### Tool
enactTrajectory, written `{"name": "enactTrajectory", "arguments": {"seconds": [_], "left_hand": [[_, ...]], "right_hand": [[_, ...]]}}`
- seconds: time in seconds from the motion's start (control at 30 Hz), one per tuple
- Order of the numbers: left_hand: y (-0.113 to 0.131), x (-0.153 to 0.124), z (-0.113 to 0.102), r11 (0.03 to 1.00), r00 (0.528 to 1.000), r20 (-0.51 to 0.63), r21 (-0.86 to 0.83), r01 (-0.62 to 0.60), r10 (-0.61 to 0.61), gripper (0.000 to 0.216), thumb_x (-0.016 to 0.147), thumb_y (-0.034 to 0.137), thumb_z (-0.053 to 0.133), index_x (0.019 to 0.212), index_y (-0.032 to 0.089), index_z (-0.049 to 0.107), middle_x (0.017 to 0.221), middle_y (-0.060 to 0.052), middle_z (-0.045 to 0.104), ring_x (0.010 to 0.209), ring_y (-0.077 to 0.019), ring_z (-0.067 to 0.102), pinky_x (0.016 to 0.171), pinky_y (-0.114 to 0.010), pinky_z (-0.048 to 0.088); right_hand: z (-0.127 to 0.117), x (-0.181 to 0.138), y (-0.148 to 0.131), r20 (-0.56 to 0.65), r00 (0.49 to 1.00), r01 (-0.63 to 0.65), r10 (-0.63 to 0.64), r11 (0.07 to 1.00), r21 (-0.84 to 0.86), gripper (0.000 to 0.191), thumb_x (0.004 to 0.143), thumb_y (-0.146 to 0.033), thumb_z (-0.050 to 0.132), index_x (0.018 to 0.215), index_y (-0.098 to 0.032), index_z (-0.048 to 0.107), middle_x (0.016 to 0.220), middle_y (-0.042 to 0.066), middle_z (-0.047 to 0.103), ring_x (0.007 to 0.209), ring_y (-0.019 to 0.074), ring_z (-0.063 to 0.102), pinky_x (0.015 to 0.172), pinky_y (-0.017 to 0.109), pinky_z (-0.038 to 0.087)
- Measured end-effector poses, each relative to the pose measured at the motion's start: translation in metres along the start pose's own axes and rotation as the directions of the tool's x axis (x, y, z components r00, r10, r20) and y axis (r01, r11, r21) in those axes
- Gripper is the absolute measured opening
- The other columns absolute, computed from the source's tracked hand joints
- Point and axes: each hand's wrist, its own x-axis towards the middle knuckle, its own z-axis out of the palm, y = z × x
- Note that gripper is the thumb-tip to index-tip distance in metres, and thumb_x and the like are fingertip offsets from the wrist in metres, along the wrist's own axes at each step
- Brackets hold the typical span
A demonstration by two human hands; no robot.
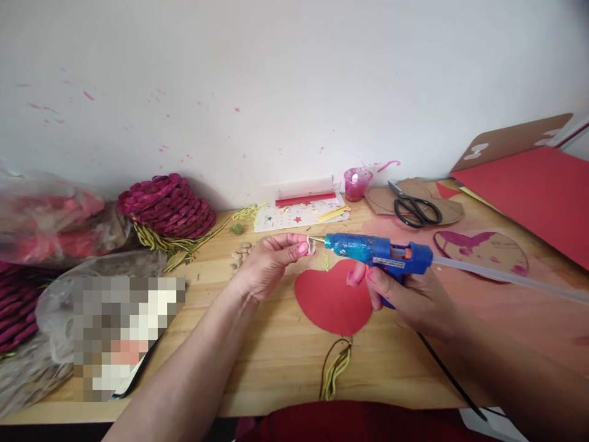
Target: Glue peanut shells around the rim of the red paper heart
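Observation:
My left hand pinches a small pale piece that looks like a nut shell, held above the table. My right hand is wrapped round the handle of a blue glue gun, whose metal nozzle meets or nearly meets the piece. A long clear glue stick sticks out of the gun's back. Beneath the gun lies a red paper heart, with a yellow and dark yarn tassel at its tip. Several similar pale pieces lie beside my left hand.
Black scissors rest on cardboard at the back right, near a cup of pink paint. A paint-stained cardboard heart and red sheets lie right. At left are a magenta bundle, plastic bags and a blurred-out device.

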Motion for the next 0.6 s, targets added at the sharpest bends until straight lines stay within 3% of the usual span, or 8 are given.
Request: {"name": "enactTrajectory", "arguments": {"seconds": [0.2, 0.37, 0.6], "left_hand": [[-0.0014, 0.0003, -0.0026, 1.0, 1.0, 0.007, -0.001, 0.013, -0.013, 0.026, 0.06, 0.031, 0.094, 0.076, 0.017, 0.078, 0.072, -0.001, 0.073, 0.069, -0.0116, 0.06, 0.075, -0.027, 0.043], [-0.0008, 0.0006, -0.0038, 1.0, 1.0, 0.007, -0.012, 0.016, -0.015, 0.026, 0.061, 0.03, 0.094, 0.077, 0.017, 0.078, 0.072, -0.002, 0.073, 0.069, -0.0115, 0.061, 0.076, -0.026, 0.043], [-0.0008, 0.0013, -0.0046, 1.0, 1.0, 0.016, -0.012, 0.026, -0.026, 0.026, 0.061, 0.029, 0.094, 0.077, 0.017, 0.078, 0.073, -0.001, 0.073, 0.07, -0.0113, 0.062, 0.08, -0.027, 0.044]], "right_hand": [[-0.0007, -0.0013, 0.0021, -0.021, 1.0, -0.013, 0.013, 1.0, 0.022, 0.039, 0.093, -0.059, 0.056, 0.08, -0.023, 0.062, 0.068, 0.0, 0.061, 0.048, 0.013, 0.058, 0.048, 0.031, 0.05], [-0.0003, -0.0008, 0.0002, -0.023, 0.999, 0.03, -0.032, 0.998, -0.056, 0.038, 0.095, -0.056, 0.056, 0.074, -0.024, 0.058, 0.058, 0.0, 0.058, 0.049, 0.0148, 0.057, 0.047, 0.03, 0.047], [0.0004, -0.002, 0.0033, -0.033, 0.999, -0.007, 0.006, 0.999, -0.051, 0.038, 0.094, -0.056, 0.057, 0.074, -0.024, 0.06, 0.058, 0.0, 0.06, 0.05, 0.0158, 0.058, 0.047, 0.031, 0.048]]}}
